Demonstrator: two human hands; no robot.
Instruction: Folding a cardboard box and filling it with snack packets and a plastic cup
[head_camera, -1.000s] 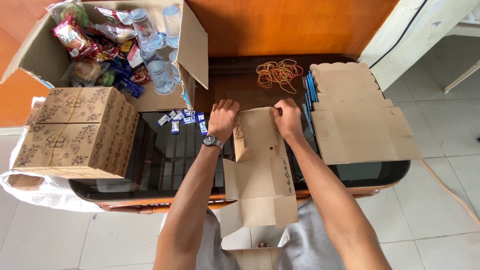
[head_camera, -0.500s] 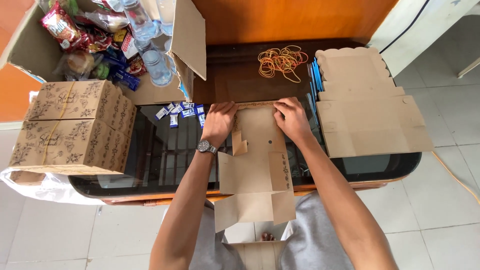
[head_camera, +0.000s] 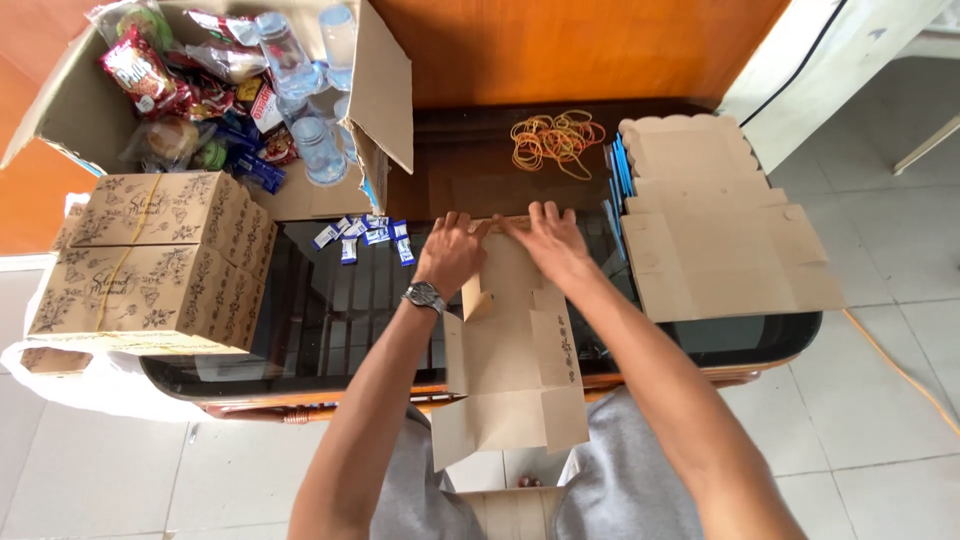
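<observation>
A flat, unfolded brown cardboard box blank (head_camera: 510, 355) lies across the front edge of the dark glass table (head_camera: 330, 310), its near end hanging over my lap. My left hand (head_camera: 450, 252), a watch on its wrist, and my right hand (head_camera: 545, 240) both press on the blank's far edge, fingertips almost meeting. One small side flap stands up beside my left wrist.
Two folded printed boxes (head_camera: 150, 265) are stacked at the left. An open carton (head_camera: 240, 90) of snacks and water bottles sits at the back left. Small blue sachets (head_camera: 365, 235), rubber bands (head_camera: 555, 140) and a stack of flat blanks (head_camera: 720, 230) lie around.
Both hands have slid toward each other along the far edge of the blank, the right one moving left. The view has shifted slightly.
</observation>
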